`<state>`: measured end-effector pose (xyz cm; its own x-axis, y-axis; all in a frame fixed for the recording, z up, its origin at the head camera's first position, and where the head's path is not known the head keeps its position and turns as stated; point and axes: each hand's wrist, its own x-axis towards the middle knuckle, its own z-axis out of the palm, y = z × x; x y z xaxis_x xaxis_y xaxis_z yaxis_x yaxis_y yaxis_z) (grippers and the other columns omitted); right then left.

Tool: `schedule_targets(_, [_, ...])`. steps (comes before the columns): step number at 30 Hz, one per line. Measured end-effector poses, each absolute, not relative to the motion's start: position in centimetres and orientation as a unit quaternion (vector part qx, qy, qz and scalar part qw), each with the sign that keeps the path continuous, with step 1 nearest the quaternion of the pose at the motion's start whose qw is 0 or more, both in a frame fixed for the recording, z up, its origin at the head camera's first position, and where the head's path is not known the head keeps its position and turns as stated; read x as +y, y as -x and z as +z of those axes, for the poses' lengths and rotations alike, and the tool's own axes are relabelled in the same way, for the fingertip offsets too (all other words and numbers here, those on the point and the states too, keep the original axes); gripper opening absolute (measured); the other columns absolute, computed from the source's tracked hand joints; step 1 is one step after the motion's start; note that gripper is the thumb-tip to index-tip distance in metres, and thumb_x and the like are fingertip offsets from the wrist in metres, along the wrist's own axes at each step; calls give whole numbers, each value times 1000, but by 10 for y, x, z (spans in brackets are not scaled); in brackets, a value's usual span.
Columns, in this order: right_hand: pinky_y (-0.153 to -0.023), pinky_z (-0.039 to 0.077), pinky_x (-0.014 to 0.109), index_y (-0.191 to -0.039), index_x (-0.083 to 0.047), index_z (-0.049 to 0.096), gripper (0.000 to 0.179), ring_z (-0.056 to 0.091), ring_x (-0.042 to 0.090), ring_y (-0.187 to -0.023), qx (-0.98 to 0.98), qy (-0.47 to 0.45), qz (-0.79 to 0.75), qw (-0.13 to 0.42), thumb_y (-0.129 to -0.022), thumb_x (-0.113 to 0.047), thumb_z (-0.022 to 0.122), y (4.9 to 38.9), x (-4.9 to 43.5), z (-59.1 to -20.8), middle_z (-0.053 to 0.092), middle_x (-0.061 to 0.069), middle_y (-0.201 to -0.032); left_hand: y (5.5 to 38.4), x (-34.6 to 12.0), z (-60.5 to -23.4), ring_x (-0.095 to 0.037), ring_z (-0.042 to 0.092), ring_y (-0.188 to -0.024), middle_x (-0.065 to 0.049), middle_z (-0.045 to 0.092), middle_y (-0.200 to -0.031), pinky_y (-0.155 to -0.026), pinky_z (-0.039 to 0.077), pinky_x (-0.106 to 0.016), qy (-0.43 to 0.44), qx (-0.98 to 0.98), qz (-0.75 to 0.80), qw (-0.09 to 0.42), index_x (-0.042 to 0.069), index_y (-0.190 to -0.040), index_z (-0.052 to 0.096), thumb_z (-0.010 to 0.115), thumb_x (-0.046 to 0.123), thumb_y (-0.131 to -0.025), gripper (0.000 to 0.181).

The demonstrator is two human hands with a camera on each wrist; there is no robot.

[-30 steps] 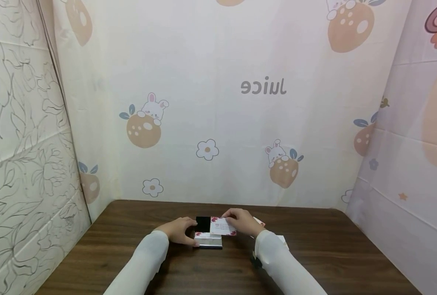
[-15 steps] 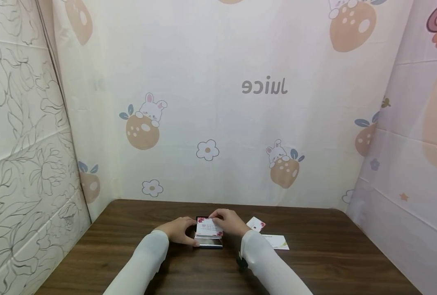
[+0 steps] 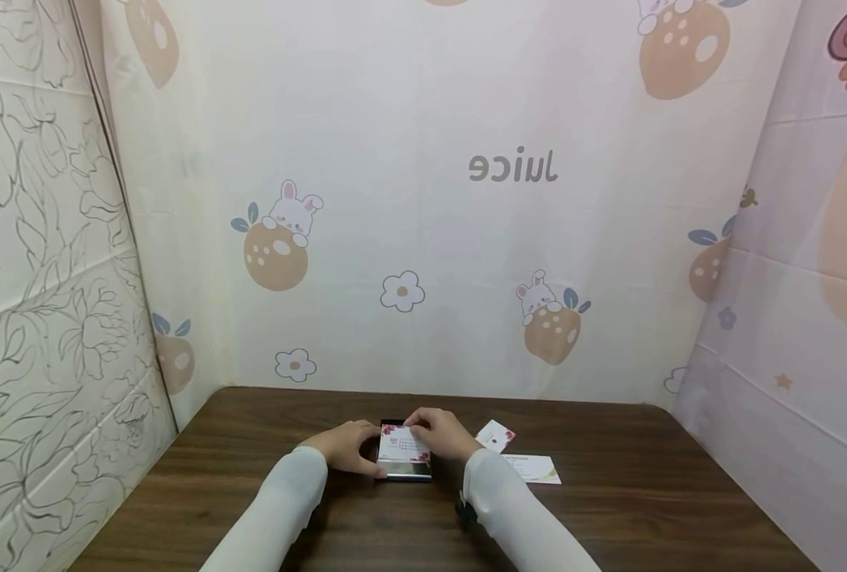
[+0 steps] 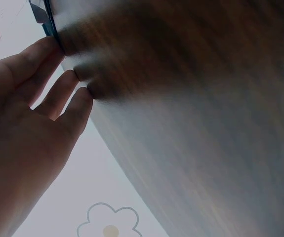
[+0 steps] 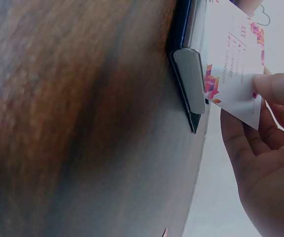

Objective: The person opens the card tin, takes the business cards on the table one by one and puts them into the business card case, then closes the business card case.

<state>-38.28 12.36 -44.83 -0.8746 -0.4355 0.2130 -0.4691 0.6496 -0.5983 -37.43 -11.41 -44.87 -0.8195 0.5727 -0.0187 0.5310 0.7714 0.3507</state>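
Observation:
A business card case (image 3: 411, 470) with a silver front and a black lid lies opened out on the table. My left hand (image 3: 343, 446) holds its left side, thumb at the front corner and fingers further back. In the left wrist view, the fingertips of my left hand (image 4: 33, 103) meet the case's dark edge and the tabletop. Between thumb and fingers my right hand (image 5: 267, 138) pinches a white business card (image 5: 235, 61) with red and pink corner patterns. Seen from the head, this card lies over the case, covering much of the black lid.
Right of the right hand lie two loose cards on the brown wooden table (image 3: 252, 508): a small red-cornered card (image 3: 496, 435) and a larger white card (image 3: 538, 469). Patterned cloth walls (image 3: 409, 199) stand behind the table and at both sides.
My right hand has moved left, bringing the business card from the case's right side to over it, then slightly lower. The two loose cards came into fuller view. My left hand stays put.

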Motion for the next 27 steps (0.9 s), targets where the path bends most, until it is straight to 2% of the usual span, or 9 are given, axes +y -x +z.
schedule_targets(15, [-84, 49, 40, -102, -15, 71, 9, 55, 15, -88, -907, -257, 334, -13, -98, -11, 64, 377, 127, -451, 64, -5, -96, 370, -112, -450, -31, 48, -132, -12, 55, -139, -106, 41, -51, -277, 943, 169, 66, 3, -137, 57, 79, 52, -80, 78])
schedule_targets(27, [-94, 48, 51, -102, -15, 72, 9, 57, 20, -97, -907, -269, 324, -29, -96, -10, 67, 375, 130, -452, 68, 3, -110, 368, -112, -449, -31, 46, -134, -12, 53, -142, -106, 41, -52, -280, 943, 167, 72, 4, -139, 56, 79, 53, -81, 80])
